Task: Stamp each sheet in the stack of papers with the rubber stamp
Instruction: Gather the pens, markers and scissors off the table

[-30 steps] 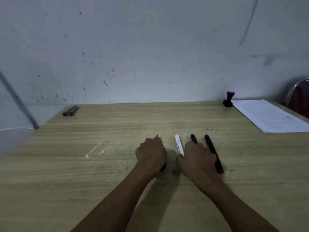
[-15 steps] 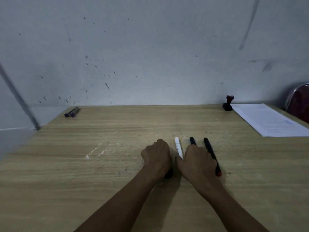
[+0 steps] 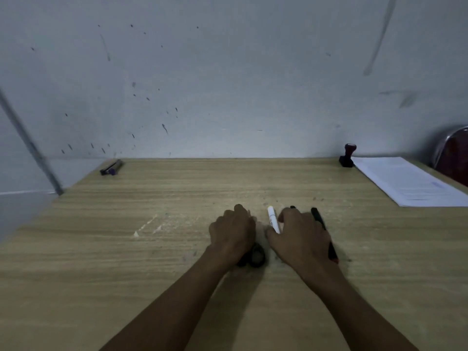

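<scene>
Left hand (image 3: 231,233) is curling its fingers round a dark object (image 3: 254,257), right hand (image 3: 298,235) resting loosely over the pens (image 3: 273,220), so releasing both and reaching to two o'clock for the stamp (image 3: 347,156) beside the papers (image 3: 410,181) is looking best.

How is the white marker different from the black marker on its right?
The white marker has a pale barrel; the black marker is dark with a red end. The white one lies beside the right hand's thumb, the black one partly beneath that hand. Both lie flat on the table.
</scene>
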A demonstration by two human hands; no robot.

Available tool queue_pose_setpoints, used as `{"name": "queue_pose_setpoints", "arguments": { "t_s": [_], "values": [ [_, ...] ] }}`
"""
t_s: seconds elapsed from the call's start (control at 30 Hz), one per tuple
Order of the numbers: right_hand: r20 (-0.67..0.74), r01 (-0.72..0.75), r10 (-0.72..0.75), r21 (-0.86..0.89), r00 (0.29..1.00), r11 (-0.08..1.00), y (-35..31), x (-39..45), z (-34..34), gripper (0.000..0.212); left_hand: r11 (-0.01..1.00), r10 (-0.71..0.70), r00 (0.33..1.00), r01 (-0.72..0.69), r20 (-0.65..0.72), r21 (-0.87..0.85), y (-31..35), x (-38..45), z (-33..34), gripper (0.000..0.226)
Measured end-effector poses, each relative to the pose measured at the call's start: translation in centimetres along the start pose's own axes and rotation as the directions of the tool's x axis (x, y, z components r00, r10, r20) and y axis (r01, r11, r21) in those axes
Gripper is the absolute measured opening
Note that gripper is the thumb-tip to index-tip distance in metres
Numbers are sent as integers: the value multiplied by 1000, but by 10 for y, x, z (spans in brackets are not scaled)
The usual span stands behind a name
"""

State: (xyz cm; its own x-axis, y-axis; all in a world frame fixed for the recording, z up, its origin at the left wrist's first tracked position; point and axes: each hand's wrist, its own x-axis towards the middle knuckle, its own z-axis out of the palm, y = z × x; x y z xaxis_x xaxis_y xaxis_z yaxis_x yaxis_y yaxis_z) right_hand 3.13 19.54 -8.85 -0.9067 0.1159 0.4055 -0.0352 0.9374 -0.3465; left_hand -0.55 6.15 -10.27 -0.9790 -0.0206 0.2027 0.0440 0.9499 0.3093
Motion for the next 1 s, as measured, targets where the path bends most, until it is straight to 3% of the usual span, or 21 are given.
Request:
{"name": "queue_pose_setpoints", "arguments": {
  "t_s": [0.4,0.7,1.0],
  "values": [
    [145,175,-210,224,967,959,-71,39,43,28,975,48,990,-75,-133,-209,-114,23,-42,25],
    [199,253,-319,297,927,921,-160,64,94,19,982,-109,981,81,-161,-168,-228,63,-62,20],
    [229,320,-402,324,886,890,-221,106,146,16,947,-312,923,283,-226,-154,-330,142,-76,35]
  ]
}}
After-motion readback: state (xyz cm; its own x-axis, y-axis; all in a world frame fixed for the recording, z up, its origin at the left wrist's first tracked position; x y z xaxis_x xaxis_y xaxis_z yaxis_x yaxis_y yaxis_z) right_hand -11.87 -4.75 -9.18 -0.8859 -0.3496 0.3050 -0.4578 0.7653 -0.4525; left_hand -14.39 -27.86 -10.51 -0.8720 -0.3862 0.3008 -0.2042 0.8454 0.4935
